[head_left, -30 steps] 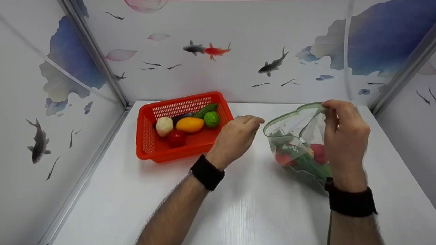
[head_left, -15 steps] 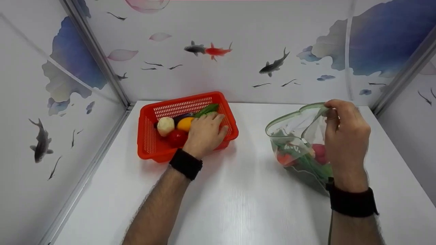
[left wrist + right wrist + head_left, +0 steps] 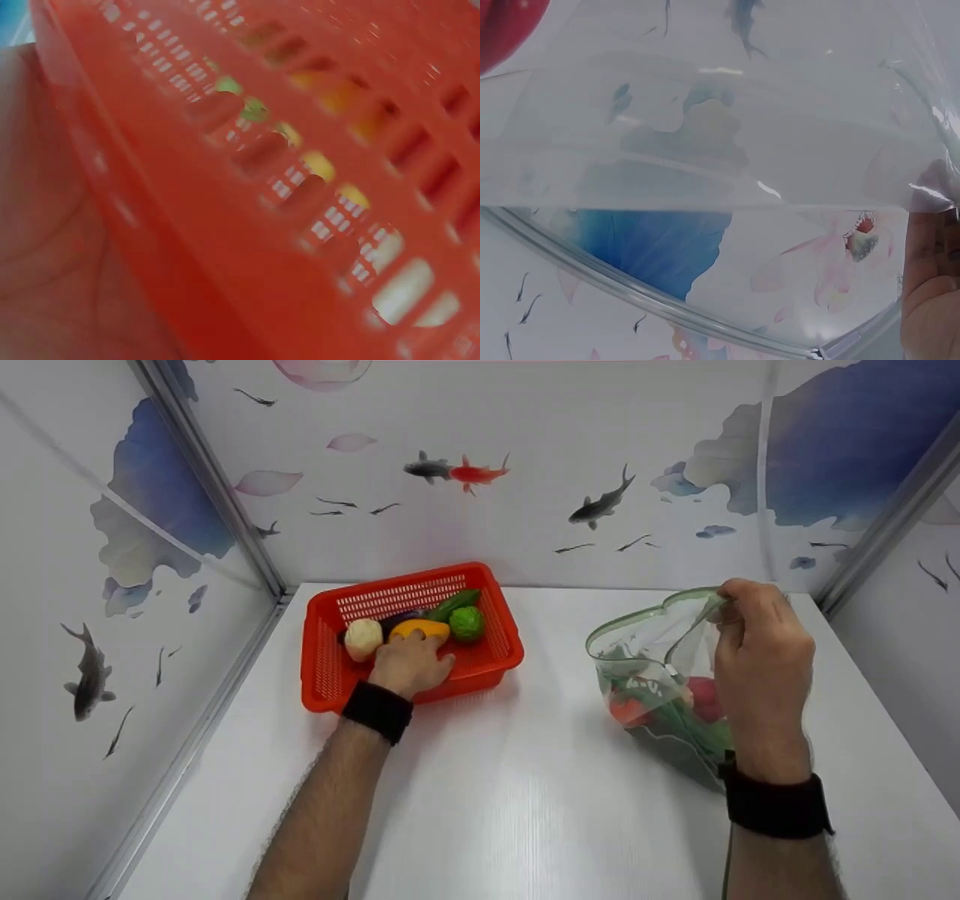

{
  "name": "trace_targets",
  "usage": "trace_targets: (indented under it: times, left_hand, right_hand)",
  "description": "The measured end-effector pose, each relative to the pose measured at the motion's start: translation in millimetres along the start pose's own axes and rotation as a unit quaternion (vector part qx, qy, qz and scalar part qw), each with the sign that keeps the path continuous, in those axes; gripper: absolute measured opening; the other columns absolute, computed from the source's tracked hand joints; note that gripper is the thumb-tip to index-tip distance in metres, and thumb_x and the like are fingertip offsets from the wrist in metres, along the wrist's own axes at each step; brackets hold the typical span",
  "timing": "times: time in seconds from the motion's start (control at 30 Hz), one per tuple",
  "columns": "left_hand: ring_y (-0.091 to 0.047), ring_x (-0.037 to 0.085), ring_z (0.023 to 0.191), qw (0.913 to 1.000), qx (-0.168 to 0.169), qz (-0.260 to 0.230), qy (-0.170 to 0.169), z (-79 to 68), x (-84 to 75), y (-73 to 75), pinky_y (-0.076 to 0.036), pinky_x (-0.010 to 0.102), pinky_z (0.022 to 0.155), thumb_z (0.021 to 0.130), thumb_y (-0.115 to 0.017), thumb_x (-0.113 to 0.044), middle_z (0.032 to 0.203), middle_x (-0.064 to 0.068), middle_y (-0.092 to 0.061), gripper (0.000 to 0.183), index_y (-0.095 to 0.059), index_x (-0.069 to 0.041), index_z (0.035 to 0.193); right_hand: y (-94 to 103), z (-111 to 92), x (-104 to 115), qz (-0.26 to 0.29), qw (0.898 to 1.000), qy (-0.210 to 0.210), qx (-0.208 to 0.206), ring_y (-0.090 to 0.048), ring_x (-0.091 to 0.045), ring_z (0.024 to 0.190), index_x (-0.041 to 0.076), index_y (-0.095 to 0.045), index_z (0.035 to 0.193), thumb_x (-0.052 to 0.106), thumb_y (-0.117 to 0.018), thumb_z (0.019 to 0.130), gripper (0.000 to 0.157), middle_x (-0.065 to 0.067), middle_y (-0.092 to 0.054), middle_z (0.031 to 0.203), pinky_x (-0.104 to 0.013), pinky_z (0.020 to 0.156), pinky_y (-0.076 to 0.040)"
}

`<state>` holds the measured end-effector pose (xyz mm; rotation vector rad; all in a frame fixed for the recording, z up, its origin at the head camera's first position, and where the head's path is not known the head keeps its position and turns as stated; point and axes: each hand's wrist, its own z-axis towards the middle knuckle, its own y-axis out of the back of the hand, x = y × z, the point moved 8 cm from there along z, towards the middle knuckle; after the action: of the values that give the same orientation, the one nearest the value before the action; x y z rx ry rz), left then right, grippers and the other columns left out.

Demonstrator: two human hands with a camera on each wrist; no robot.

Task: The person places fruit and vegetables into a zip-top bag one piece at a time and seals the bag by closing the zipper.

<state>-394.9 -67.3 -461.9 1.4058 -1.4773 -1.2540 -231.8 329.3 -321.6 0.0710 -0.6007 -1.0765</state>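
My left hand (image 3: 411,666) reaches over the front rim of the red plastic basket (image 3: 306,660), fingers spread downward where the red round tomato-like piece lay. That piece is hidden beneath the hand, and I cannot tell whether the fingers grip it. Beside the fingertips lie a yellow mango-like piece (image 3: 420,628) and a whitish round vegetable (image 3: 364,640). In the left wrist view, the palm (image 3: 45,247) is close against the basket's outer wall. On the right, my right hand (image 3: 765,660) pinches the green-edged rim of a see-through bag (image 3: 630,649), holding its mouth up.
Also in the basket are a green bumpy round vegetable (image 3: 466,624), a long green one (image 3: 454,604) and a dark purple one (image 3: 401,619). Inside the bag show red pieces (image 3: 626,709) and green ones. White walls with painted fish surround the white table (image 3: 480,810).
My left hand has moved left from beside the bag into the basket, passing over the green and yellow pieces to the red one. The right hand keeps holding the bag's rim.
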Motion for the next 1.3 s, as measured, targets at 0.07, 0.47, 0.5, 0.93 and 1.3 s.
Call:
trace_targets:
  times: [0.07,0.47,0.5,0.93,1.3]
  left_hand:
    - [-0.057,0.052,0.154,0.9997,0.019,-0.009,0.014,0.2,9.8,-1.5,-0.049,0.070,0.134,0.122,-0.050,-0.052,0.177,0.025,-0.054,0.069,-0.051,-0.009,0.177]
    - [-0.063,0.042,0.127,0.9946,0.070,-0.053,0.055,6.2,45.0,-6.4,-0.052,0.061,0.126,0.118,-0.051,-0.045,0.145,0.028,-0.067,0.063,-0.068,0.004,0.154]
    - [-0.063,0.041,0.124,0.9942,0.071,-0.057,0.058,6.2,46.2,-7.0,-0.052,0.059,0.124,0.117,-0.051,-0.044,0.140,0.027,-0.067,0.062,-0.071,0.005,0.150]
    - [-0.056,0.040,0.136,0.9881,0.093,-0.106,0.061,4.1,49.6,-11.9,-0.048,0.057,0.131,0.116,-0.051,-0.042,0.156,0.028,-0.058,0.063,-0.068,-0.003,0.162]
    - [-0.054,0.040,0.143,0.9894,0.073,-0.110,0.059,6.9,50.6,-10.9,-0.046,0.055,0.136,0.121,-0.053,-0.034,0.168,0.030,-0.052,0.051,-0.073,-0.001,0.154]
  right_hand:
    - [0.1,0.6,0.7,-0.001,1.000,0.001,0.002,-0.077,-0.046,0.097,-0.006,-0.076,0.118,-0.014,-0.054,0.113,0.024,-0.029,-0.078,0.107,0.006,0.098,-0.032]
    - [1.6,1.6,1.8,-0.012,1.000,-0.001,0.019,-0.078,-0.047,0.101,-0.008,-0.075,0.120,-0.014,-0.053,0.112,0.025,-0.030,-0.078,0.110,0.007,0.099,-0.031]
    - [1.7,1.5,2.2,-0.013,1.000,-0.004,0.023,-0.079,-0.047,0.102,-0.008,-0.075,0.121,-0.014,-0.053,0.112,0.025,-0.030,-0.079,0.111,0.007,0.099,-0.031]
    - [0.3,1.0,-5.5,-0.050,0.990,-0.098,0.090,-0.081,-0.049,0.106,0.002,-0.073,0.132,0.010,-0.058,0.124,0.020,-0.025,-0.081,0.103,-0.047,0.090,-0.062]
    - [5.1,3.3,-5.1,0.028,0.991,-0.105,0.077,-0.059,0.025,0.088,-0.005,-0.074,0.130,0.001,-0.062,0.120,0.017,-0.025,-0.082,0.109,0.005,0.090,-0.045]
